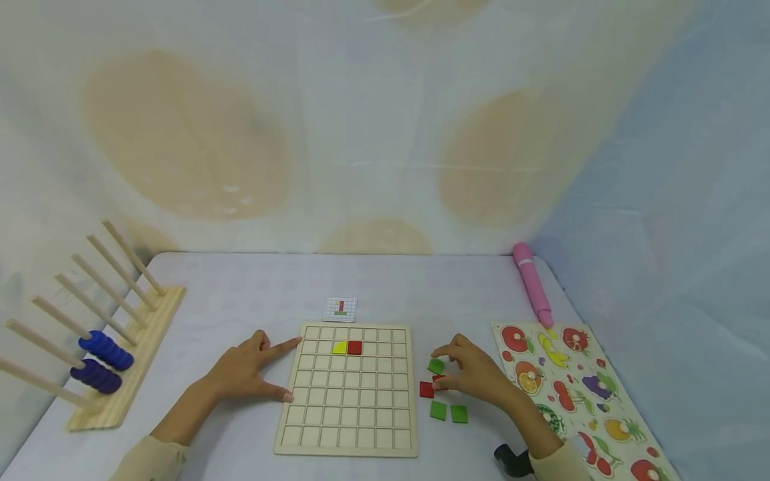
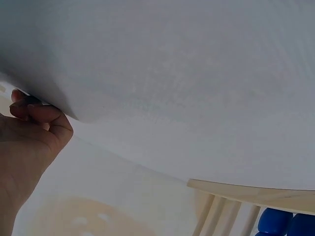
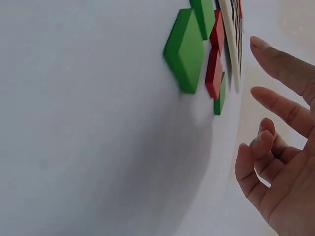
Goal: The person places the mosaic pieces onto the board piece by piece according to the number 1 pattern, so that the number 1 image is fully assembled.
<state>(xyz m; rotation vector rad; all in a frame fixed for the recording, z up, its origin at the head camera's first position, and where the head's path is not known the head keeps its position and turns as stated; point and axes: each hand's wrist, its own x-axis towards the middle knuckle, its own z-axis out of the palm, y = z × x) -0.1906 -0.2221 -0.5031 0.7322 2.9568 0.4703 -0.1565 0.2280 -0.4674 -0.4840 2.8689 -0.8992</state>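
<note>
A wooden grid board [image 1: 349, 417] lies on the table with one yellow tile [image 1: 339, 347] and one red tile [image 1: 355, 347] side by side near its top. My left hand [image 1: 243, 367] rests at the board's left edge, thumb and index finger spread along it and the other fingers bent. To the right of the board, my right hand [image 1: 472, 374] hovers over loose tiles, thumb and index finger apart with nothing between them. Around its fingertips lie a red tile [image 1: 426, 389], another partly hidden red tile, and green tiles [image 3: 184, 51].
A small pattern card [image 1: 339, 309] lies just beyond the board. At left stands a wooden peg rack [image 1: 144, 354] with blue rings [image 1: 107, 349]. On the right are a fruit picture board [image 1: 583, 381], a pink pen-like stick [image 1: 532, 284] and a black object [image 1: 511, 461] near the right forearm.
</note>
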